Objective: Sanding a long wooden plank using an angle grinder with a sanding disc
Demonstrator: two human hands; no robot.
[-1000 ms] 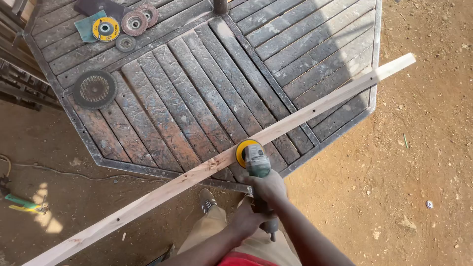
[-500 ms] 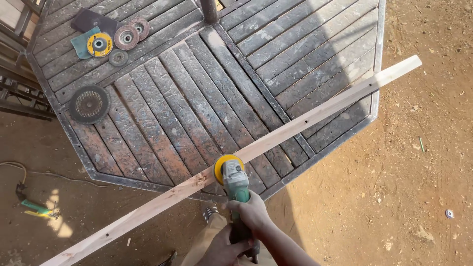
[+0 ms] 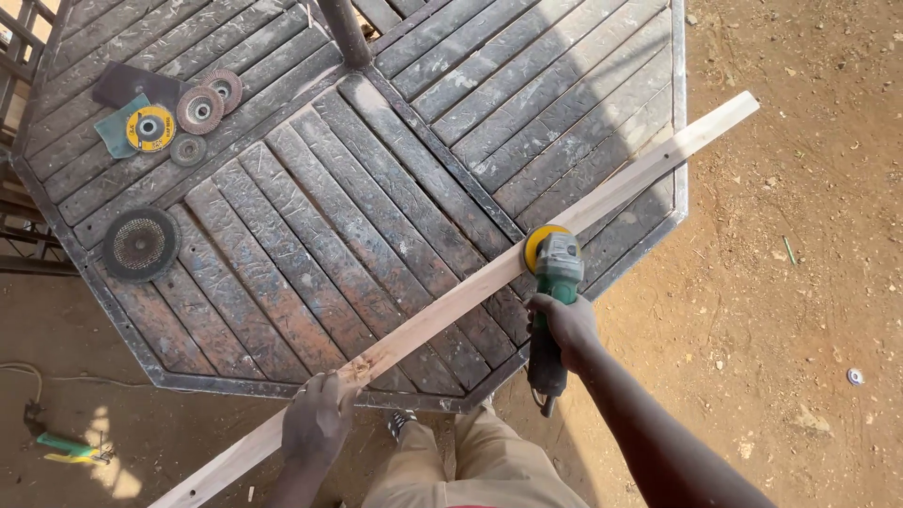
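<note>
A long pale wooden strip (image 3: 602,193) lies slantwise over the near edge of a dark slatted metal table (image 3: 310,198). My right hand (image 3: 562,325) grips a green angle grinder (image 3: 555,282) whose yellow disc rests against the strip near its middle. Further down the strip, at the table's near edge, my left hand (image 3: 318,419) presses on the wood beside a rough, chipped spot.
Several grinding discs (image 3: 183,113) lie at the table's far left, and a larger dark disc (image 3: 139,245) sits closer. A post (image 3: 346,33) rises at the far side. A green tool with a cord (image 3: 66,447) lies on the dirt at lower left. My legs (image 3: 480,466) are below.
The grinder has travelled right along the strip. My left hand has come into view and now holds the strip down. The view has shifted.
</note>
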